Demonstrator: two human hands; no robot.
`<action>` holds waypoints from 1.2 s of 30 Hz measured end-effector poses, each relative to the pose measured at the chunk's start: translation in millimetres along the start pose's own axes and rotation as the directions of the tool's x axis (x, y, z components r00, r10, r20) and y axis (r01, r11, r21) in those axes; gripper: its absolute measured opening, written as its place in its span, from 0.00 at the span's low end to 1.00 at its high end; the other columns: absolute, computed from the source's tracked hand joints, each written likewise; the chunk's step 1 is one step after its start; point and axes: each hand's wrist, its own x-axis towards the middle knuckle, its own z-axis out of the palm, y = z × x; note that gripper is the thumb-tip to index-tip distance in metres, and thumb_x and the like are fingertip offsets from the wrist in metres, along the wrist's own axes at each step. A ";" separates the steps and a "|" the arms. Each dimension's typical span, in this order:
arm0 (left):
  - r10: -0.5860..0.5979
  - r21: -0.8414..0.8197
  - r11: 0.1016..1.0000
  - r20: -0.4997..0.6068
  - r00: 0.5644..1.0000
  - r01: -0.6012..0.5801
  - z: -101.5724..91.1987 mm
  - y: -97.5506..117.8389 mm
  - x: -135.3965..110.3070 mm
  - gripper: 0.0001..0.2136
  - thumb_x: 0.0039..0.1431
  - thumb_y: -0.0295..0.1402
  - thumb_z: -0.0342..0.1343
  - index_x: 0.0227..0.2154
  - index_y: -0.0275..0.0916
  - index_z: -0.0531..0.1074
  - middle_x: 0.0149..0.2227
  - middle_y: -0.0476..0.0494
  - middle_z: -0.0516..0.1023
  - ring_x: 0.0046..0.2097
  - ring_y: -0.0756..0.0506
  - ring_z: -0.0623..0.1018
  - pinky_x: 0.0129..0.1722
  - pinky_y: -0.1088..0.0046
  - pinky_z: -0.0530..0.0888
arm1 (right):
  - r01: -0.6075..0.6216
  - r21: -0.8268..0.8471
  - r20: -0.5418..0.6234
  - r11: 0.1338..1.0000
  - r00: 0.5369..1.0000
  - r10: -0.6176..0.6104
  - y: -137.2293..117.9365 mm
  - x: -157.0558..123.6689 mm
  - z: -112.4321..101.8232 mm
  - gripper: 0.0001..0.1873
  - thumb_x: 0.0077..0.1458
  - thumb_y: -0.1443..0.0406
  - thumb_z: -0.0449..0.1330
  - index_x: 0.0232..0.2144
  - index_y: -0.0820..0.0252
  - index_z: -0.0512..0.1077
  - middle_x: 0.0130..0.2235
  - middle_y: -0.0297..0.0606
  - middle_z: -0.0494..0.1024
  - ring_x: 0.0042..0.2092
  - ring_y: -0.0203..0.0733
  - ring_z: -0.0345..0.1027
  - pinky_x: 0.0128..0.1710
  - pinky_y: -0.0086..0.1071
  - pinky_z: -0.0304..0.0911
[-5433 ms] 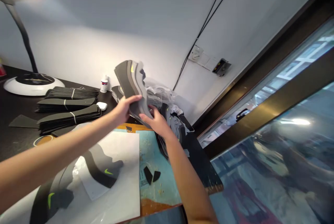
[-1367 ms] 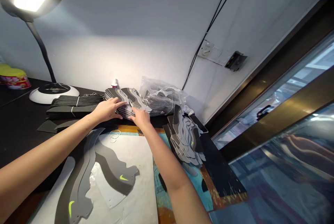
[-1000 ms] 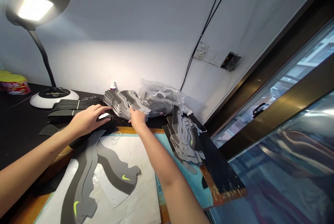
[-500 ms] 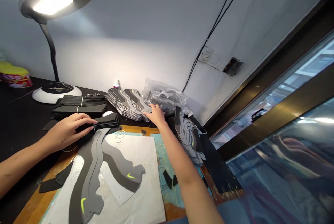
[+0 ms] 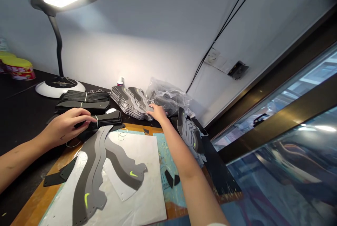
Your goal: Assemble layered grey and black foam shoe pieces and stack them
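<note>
The left hand (image 5: 64, 127) is shut on a banded bundle of dark strips (image 5: 106, 119), with its fingers (image 5: 83, 112) wrapped over the near end in a close, narrow grip. The bundle's long axis runs roughly left to right, rising slightly away from the hand, and its free end points toward the right hand (image 5: 158, 113). A white band (image 5: 97, 121) circles the bundle just beyond the fingertips.

The right hand is the nearer hand to a stack of cut grey panels (image 5: 129, 102), and its fingertips (image 5: 151, 109) meet the stack's right end. The hand is curled narrowly. Whether it pinches a panel or only rests there cannot be determined. The stack's long axis runs from upper left to lower right, and the left hand is well apart from it.

Two more banded bundles (image 5: 83, 101) lie behind the left hand on the black desk (image 5: 21, 108). A clear plastic bag (image 5: 165, 96) stands just beside the stack. Below the hands, large cut panels with lime swoosh marks (image 5: 110, 171) lie on a white sheet (image 5: 144, 159), with loose rubber bands (image 5: 122, 133) near its top edge. That sheet rests on a teal-painted board (image 5: 162, 155). To the right, more grey panels (image 5: 191, 131) lie piled on a black board (image 5: 219, 170).
</note>
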 end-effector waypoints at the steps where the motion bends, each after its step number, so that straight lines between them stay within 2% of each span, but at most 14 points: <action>1: 0.007 0.000 1.000 0.004 1.000 -0.007 0.1 0.9 0.3 0.13 0.63 0.37 0.50 0.38 0.48 0.80 0.40 0.43 0.76 0.41 0.43 0.76 0.41 0.68 0.72 | 0.009 0.012 -0.006 1.000 1.000 -0.009 0.3 0.4 1.1 0.25 0.56 0.60 0.67 0.56 0.53 0.73 0.53 0.41 0.80 0.54 0.47 0.74 0.53 0.34 0.66; 6: 0.060 0.008 0.998 0.005 0.998 -0.060 1.2 2.0 1.0 0.14 0.62 0.36 0.49 0.35 0.47 0.81 0.39 0.45 0.76 0.40 0.44 0.76 0.41 0.69 0.72 | 0.040 0.071 -0.035 0.997 0.999 -0.038 7.7 -0.5 -4.8 0.24 0.56 0.61 0.67 0.56 0.56 0.74 0.52 0.43 0.81 0.53 0.48 0.75 0.54 0.35 0.66; 13: 0.072 -0.060 0.995 -0.032 0.997 -0.074 5.4 0.3 1.4 0.13 0.61 0.38 0.51 0.30 0.47 0.81 0.38 0.48 0.76 0.37 0.47 0.75 0.38 0.72 0.71 | 0.187 0.153 0.012 0.970 0.982 -0.191 39.3 -11.1 -13.2 0.22 0.56 0.67 0.66 0.54 0.53 0.76 0.55 0.34 0.79 0.56 0.39 0.73 0.58 0.30 0.62; 16: 0.061 -0.079 0.995 -0.052 0.997 -0.065 3.9 4.4 -0.5 0.14 0.61 0.40 0.50 0.28 0.48 0.81 0.36 0.50 0.76 0.35 0.48 0.75 0.34 0.73 0.71 | 0.201 0.176 0.037 0.963 0.977 -0.211 46.3 -11.4 -13.0 0.21 0.57 0.69 0.64 0.53 0.53 0.77 0.55 0.34 0.79 0.56 0.41 0.73 0.59 0.32 0.62; 19: 0.022 -0.103 0.994 -0.068 0.997 -0.029 0.9 8.6 -0.7 0.14 0.60 0.41 0.51 0.28 0.50 0.82 0.36 0.50 0.76 0.36 0.47 0.75 0.36 0.71 0.71 | 0.203 0.200 0.042 0.958 0.976 -0.216 50.1 -6.6 -15.2 0.19 0.57 0.68 0.63 0.50 0.51 0.79 0.53 0.34 0.80 0.55 0.43 0.73 0.59 0.36 0.63; 21: 0.007 -0.115 0.993 -0.049 0.999 -0.012 -0.1 11.2 8.5 0.13 0.60 0.42 0.52 0.28 0.52 0.82 0.36 0.50 0.76 0.37 0.46 0.75 0.38 0.69 0.72 | 0.201 0.224 0.053 0.954 0.975 -0.218 52.5 -2.2 -17.0 0.18 0.56 0.68 0.64 0.49 0.51 0.79 0.51 0.34 0.81 0.54 0.44 0.74 0.58 0.36 0.64; 23: 0.045 -0.123 0.992 0.017 0.999 -0.043 2.6 15.9 31.4 0.14 0.61 0.43 0.51 0.28 0.52 0.82 0.37 0.49 0.76 0.38 0.46 0.75 0.39 0.70 0.72 | 0.195 0.262 0.084 0.945 0.971 -0.224 55.2 1.6 -17.9 0.17 0.56 0.69 0.64 0.48 0.51 0.80 0.50 0.33 0.82 0.53 0.44 0.75 0.58 0.36 0.65; 26: 0.196 -0.155 0.973 0.153 0.969 -0.173 19.5 31.6 90.6 0.16 0.65 0.42 0.49 0.36 0.48 0.83 0.43 0.48 0.78 0.43 0.47 0.76 0.45 0.72 0.73 | 0.212 0.332 0.102 0.919 0.961 -0.259 58.9 4.4 -17.9 0.17 0.55 0.69 0.64 0.47 0.51 0.80 0.50 0.33 0.82 0.53 0.42 0.76 0.57 0.35 0.65; 28: 0.279 -0.158 0.956 0.248 0.928 -0.245 40.9 47.0 136.5 0.16 0.68 0.41 0.48 0.47 0.44 0.80 0.51 0.46 0.77 0.51 0.47 0.75 0.54 0.70 0.70 | 0.247 0.354 0.070 0.902 0.955 -0.289 60.7 4.5 -17.8 0.17 0.56 0.70 0.64 0.47 0.51 0.80 0.49 0.32 0.82 0.52 0.41 0.76 0.56 0.34 0.65; 29: 0.283 -0.147 0.958 0.325 0.902 -0.248 53.9 54.8 157.7 0.18 0.70 0.40 0.46 0.52 0.43 0.77 0.56 0.45 0.75 0.55 0.47 0.73 0.58 0.69 0.67 | 0.256 0.351 0.054 0.900 0.955 -0.293 61.4 4.2 -17.9 0.17 0.56 0.70 0.64 0.47 0.51 0.80 0.48 0.32 0.83 0.52 0.41 0.76 0.56 0.33 0.65; 31: 0.234 -0.099 0.972 0.415 0.879 -0.212 81.9 67.4 191.3 0.19 0.70 0.39 0.45 0.55 0.41 0.75 0.59 0.43 0.74 0.59 0.46 0.71 0.60 0.68 0.65 | 0.255 0.328 0.027 0.910 0.960 -0.279 62.4 3.3 -18.2 0.15 0.58 0.70 0.63 0.46 0.51 0.81 0.47 0.31 0.83 0.51 0.40 0.76 0.56 0.32 0.65; 33: 0.188 -0.061 0.982 0.494 0.849 -0.181 108.0 72.8 210.5 0.18 0.69 0.40 0.48 0.56 0.42 0.75 0.59 0.43 0.75 0.58 0.44 0.74 0.57 0.68 0.67 | 0.250 0.315 -0.008 0.916 0.965 -0.261 63.6 2.6 -18.1 0.13 0.60 0.69 0.62 0.45 0.50 0.81 0.46 0.30 0.84 0.51 0.40 0.76 0.55 0.31 0.65; 36: 0.148 -0.012 0.986 0.528 0.836 -0.167 135.2 67.6 217.5 0.18 0.65 0.43 0.54 0.53 0.46 0.77 0.53 0.46 0.80 0.52 0.42 0.79 0.49 0.70 0.72 | 0.284 0.350 -0.094 0.893 0.959 -0.268 66.0 2.4 -15.2 0.12 0.62 0.66 0.60 0.43 0.51 0.82 0.46 0.31 0.84 0.50 0.40 0.76 0.54 0.30 0.65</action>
